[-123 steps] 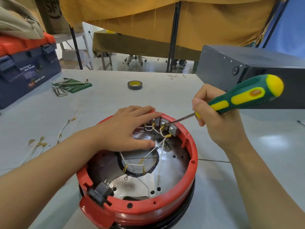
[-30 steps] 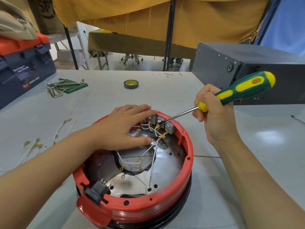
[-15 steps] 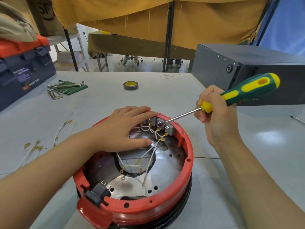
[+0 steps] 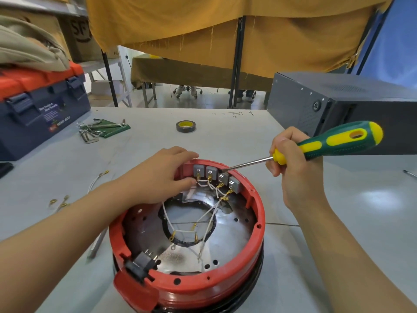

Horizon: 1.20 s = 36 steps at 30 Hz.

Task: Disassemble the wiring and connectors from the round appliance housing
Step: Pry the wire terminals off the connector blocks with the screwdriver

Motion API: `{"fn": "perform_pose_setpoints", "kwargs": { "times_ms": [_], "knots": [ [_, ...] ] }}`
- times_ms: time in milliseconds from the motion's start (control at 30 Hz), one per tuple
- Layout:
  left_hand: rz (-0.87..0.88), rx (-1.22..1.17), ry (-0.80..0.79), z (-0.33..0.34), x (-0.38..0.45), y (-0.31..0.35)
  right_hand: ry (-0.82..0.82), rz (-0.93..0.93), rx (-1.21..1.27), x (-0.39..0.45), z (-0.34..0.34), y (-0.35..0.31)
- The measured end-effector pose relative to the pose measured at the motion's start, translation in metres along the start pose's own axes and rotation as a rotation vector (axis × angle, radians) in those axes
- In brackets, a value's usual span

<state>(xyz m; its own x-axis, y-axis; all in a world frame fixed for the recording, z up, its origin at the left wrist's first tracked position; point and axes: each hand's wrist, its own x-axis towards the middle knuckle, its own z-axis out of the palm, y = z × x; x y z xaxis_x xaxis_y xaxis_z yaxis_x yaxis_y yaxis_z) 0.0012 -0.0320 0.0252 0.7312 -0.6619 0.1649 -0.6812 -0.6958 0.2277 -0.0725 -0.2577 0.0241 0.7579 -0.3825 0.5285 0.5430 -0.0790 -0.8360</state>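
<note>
A round red appliance housing [image 4: 257, 231] lies open side up on the grey table, its metal floor showing. Several grey connector blocks [image 4: 216, 176] sit in a row inside its far rim, with white wires [image 4: 209, 216] and brass terminals running down to a black ring. My left hand [image 4: 158, 177] rests across the far left rim, fingers straight, thumb near the wires. My right hand [image 4: 291, 168] grips a green and yellow screwdriver [image 4: 334, 141], whose tip touches the top of the third block. A black plug socket [image 4: 142, 263] sits at the near rim.
Loose white wires with brass terminals [image 4: 61, 202] lie on the table at left. A blue and red toolbox [image 4: 40, 107] stands far left, hex keys [image 4: 99, 128] beside it, a tape roll [image 4: 185, 126] behind the housing. A dark grey metal box [image 4: 327, 105] stands at right.
My left hand has shifted left and back, uncovering the two left connector blocks. The screwdriver tip stays at the blocks, and the housing has not moved.
</note>
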Motion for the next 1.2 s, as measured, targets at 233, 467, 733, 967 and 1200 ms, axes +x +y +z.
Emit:
{"fn": "perform_pose_setpoints", "kwargs": {
  "times_ms": [233,467,733,967,1200],
  "knots": [
    [-0.064,0.258,-0.123,0.017,-0.006,0.003,-0.027,-0.034,-0.068,-0.001,0.005,-0.006],
    [0.099,0.242,-0.169,0.01,0.003,-0.002,-0.06,-0.104,-0.12,-0.003,0.007,-0.011],
    [0.139,0.132,-0.242,0.002,0.009,0.001,-0.179,-0.19,-0.2,-0.009,0.007,-0.015],
    [0.125,0.047,-0.163,0.009,0.007,0.004,-0.259,-0.254,-0.293,-0.013,0.007,-0.014],
    [0.142,0.045,-0.102,0.018,0.004,0.001,-0.334,-0.299,-0.335,-0.015,0.007,-0.017]
  ]
}}
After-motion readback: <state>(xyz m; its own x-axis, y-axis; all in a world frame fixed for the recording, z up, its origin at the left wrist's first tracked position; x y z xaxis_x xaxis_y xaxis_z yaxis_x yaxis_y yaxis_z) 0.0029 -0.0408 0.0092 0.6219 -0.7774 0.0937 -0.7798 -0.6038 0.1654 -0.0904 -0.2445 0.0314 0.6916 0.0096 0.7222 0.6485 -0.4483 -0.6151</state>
